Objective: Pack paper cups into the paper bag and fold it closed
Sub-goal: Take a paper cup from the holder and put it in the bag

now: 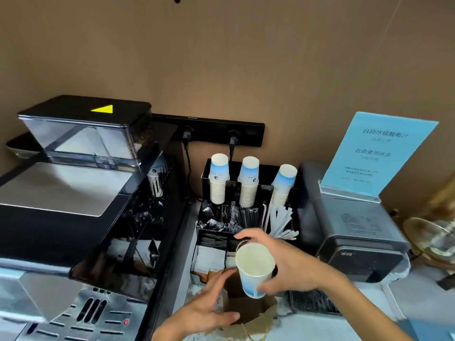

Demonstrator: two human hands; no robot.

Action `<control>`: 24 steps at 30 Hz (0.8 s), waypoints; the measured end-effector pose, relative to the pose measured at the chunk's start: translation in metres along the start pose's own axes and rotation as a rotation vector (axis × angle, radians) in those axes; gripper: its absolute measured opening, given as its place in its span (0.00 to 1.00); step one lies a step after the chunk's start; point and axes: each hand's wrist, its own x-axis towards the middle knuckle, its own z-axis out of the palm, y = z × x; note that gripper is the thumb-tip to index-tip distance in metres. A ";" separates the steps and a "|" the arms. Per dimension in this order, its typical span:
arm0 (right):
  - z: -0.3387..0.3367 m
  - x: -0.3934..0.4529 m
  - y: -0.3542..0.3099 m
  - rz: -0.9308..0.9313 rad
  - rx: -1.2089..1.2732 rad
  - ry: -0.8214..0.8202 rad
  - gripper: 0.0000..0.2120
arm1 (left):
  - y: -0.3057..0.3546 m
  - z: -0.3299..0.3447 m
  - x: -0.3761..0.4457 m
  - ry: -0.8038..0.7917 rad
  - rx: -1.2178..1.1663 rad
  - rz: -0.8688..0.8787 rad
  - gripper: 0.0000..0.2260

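Note:
My right hand (288,262) grips a white and blue paper cup (253,267), mouth up, just above the open mouth of a brown paper bag (248,311) that stands on the counter. My left hand (206,306) rests on the bag's left rim, fingers curled around its edge. Behind, three stacks of upside-down paper cups stand in a black organiser (232,190): left stack (218,178), middle stack (248,180), right stack (284,183).
A large coffee machine (73,205) fills the left. The organiser also holds straws (278,220), stirrers and sachets. A grey appliance (354,232) with a blue sign (379,153) stands at the right, a drip tray (312,301) beside the bag, a glass bowl (433,237) at far right.

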 end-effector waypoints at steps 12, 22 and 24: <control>0.065 0.037 0.008 0.172 -0.786 -0.374 0.38 | -0.001 0.011 0.006 0.058 0.040 -0.013 0.43; 0.121 0.077 0.052 0.431 -0.952 -0.746 0.37 | 0.013 0.019 0.005 0.044 -0.035 -0.008 0.45; 0.128 0.077 0.048 0.417 -0.956 -0.713 0.32 | 0.013 0.018 0.006 0.049 -0.029 -0.014 0.45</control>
